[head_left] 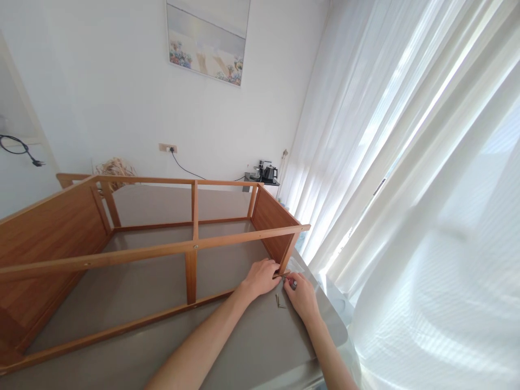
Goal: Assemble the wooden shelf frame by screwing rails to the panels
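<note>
A wooden frame (pixel 227 236) with slatted bars and solid end panels lies on the grey-covered table (pixel 239 336). My left hand (pixel 262 277) is closed around the frame's lower near-right corner, its fingertips partly hidden behind the wood. Just right of that corner, my right hand (pixel 301 295) is closed on a small tool with a red and dark handle (pixel 293 284), which looks like a screwdriver. Its tip points at the corner post, but contact is too small to make out. Close by on the table lie a few loose metal screws (pixel 278 301).
White curtains (pixel 390 179) hang along the right, near the table's edge. Beyond the frame, an electric kettle (pixel 270 173) stands on a dark-topped stand (pixel 266 182). A black cord (pixel 184 169) runs from a wall socket (pixel 167 148). Another plug (pixel 38 162) hangs at far left.
</note>
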Action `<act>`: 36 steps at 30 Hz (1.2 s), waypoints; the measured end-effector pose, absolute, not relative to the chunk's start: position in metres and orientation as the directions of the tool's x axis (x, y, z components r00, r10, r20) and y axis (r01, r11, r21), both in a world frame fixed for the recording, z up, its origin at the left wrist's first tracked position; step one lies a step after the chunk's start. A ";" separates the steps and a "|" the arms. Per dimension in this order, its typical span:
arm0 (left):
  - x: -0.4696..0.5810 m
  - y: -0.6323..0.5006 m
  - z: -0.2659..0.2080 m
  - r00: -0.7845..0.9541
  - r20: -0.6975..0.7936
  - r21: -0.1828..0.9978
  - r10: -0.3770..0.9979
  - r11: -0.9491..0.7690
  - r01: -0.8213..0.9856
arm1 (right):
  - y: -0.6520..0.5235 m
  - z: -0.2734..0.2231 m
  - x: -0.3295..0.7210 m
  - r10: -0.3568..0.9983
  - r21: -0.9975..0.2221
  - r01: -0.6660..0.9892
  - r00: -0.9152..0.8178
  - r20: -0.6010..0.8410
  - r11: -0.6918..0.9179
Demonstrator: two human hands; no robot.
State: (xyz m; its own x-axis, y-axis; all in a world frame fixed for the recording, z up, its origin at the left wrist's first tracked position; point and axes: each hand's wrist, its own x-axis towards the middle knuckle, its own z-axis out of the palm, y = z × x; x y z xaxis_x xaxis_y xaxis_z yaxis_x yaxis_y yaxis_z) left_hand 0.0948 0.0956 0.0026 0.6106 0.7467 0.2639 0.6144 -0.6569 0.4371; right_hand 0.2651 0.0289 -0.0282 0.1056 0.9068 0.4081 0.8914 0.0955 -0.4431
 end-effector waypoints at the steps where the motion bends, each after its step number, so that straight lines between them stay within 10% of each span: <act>1: 0.097 0.095 0.001 0.596 0.261 0.441 0.759 -0.643 0.626 | 0.029 -0.028 0.265 0.907 -0.447 0.889 0.105 0.407 0.098; 36: 0.098 0.118 -0.027 0.486 0.234 0.827 0.842 -0.435 0.355 | 0.028 -0.030 0.267 0.918 -0.468 0.878 0.098 0.385 0.102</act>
State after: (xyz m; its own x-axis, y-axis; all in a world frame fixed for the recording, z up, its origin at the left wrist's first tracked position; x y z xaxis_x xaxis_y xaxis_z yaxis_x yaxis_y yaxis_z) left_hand 0.0978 0.1176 -0.0266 0.4855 0.8423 0.2342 0.3553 -0.4349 0.8274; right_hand 0.2674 0.0285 -0.0297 0.0984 0.9176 0.3852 0.8778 0.1023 -0.4679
